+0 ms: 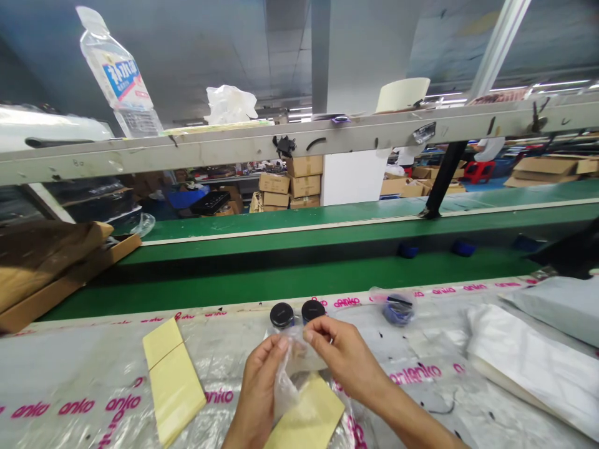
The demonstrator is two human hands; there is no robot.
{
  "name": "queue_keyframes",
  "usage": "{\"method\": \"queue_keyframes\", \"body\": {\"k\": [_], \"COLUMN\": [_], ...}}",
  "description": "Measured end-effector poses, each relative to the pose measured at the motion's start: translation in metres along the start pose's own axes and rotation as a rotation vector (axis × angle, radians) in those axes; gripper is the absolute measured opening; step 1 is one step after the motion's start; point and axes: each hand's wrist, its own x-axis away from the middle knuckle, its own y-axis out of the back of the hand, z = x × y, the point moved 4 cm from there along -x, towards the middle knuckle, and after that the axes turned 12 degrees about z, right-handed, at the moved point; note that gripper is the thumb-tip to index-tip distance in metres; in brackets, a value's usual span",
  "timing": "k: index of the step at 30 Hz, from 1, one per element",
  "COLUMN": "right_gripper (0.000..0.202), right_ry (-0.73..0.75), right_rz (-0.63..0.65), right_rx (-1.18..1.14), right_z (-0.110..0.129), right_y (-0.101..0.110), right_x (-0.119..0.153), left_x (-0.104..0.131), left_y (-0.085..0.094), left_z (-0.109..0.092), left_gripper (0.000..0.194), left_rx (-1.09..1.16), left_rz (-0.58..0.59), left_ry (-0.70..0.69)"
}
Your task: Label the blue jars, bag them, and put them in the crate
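My left hand (259,386) and my right hand (349,355) pinch a small clear plastic bag (287,380) between them, low in the middle of the view. Under the bag lies a yellow paper packet (311,415). Just beyond my fingers stand two round items with black tops, one at the left (281,315) and one at the right (313,310), the right one partly behind my right hand. Farther right, a blue item in clear wrap (397,309) rests on the table. A stack of yellow packets (173,380) lies to the left.
Behind the plastic-covered table (84,368) runs a green conveyor belt (327,279) with several blue items. A raised shelf rail (224,143) holds a bottle (119,78). White bags (538,368) lie right; a cardboard box (88,277) stands left.
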Motion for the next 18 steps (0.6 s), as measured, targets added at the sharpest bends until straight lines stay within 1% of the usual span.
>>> {"method": "queue_keyframes", "body": {"k": [2, 5, 7, 9, 11, 13, 14, 16, 17, 18], "right_gripper": [0.023, 0.028, 0.03, 0.029, 0.029, 0.035, 0.034, 0.023, 0.02, 0.021], "right_ry": [-0.003, 0.003, 0.017, 0.056, 0.108, 0.113, 0.084, 0.003, -0.029, -0.05], "right_rz": [-0.053, -0.171, -0.236, -0.253, -0.216, -0.158, -0.131, -0.06, -0.024, 0.01], "right_rx": [0.022, 0.033, 0.05, 0.096, 0.167, 0.174, 0.129, -0.047, -0.15, -0.246], "right_z": [-0.005, -0.011, -0.009, -0.002, 0.006, 0.008, 0.005, -0.004, -0.008, -0.011], "right_y": [0.005, 0.013, 0.016, 0.017, 0.016, 0.014, 0.013, 0.01, 0.009, 0.008], "right_x": [-0.001, 0.001, 0.006, 0.011, 0.014, 0.013, 0.011, 0.005, 0.003, 0.0], "left_x": [0.002, 0.004, 0.004, 0.004, 0.004, 0.005, 0.006, 0.005, 0.005, 0.004], "left_y": [-0.002, -0.002, -0.001, -0.001, 0.0, -0.001, -0.002, -0.005, -0.006, -0.008], "left_z": [0.0, -0.001, -0.003, -0.004, -0.004, -0.004, -0.004, -0.006, -0.006, -0.007], "left_gripper": [0.029, 0.03, 0.031, 0.031, 0.031, 0.03, 0.029, 0.031, 0.035, 0.04], "left_rx": [0.011, 0.026, 0.013, -0.026, -0.057, -0.068, -0.069, -0.052, -0.025, 0.015], "left_rz": [-0.013, -0.066, -0.073, -0.05, -0.025, -0.01, -0.005, -0.007, 0.002, 0.016], "left_ry": [-0.009, -0.024, -0.043, -0.059, -0.069, -0.071, -0.071, -0.08, -0.081, -0.077]}}
